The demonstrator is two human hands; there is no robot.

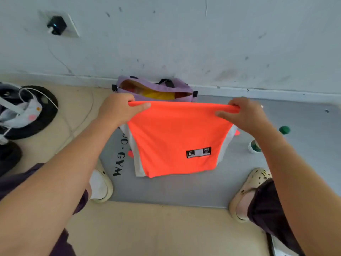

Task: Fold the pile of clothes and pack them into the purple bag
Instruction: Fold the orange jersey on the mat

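Stretching along the far side of the room, a scuffed pale wall [184, 43] meets the floor, with a socket plate and a black plug [56, 24] high on the left. Below it a grey mat [166, 189] lies on the beige floor [156, 230], printed with dark letters that read "GYM" from the far side. Against the wall, at the mat's far edge, sits the purple bag [156, 87], its top open and something yellow showing inside.

In front of the bag hangs an orange garment [173, 137] with pale side panels and a small black-and-white label low on its front; its lower hem touches the mat. The person holds it up by its folded top edge: the left hand [118, 109] pinches the left corner between thumb and curled fingers, and the right hand [245, 115] pinches the right corner the same way, each grip clamped on the cloth.

A black round base [42, 117] stands at the left. Two light clogs [251, 191] rest at the mat's near corners. A green-capped bottle [284, 130] stands at the right.
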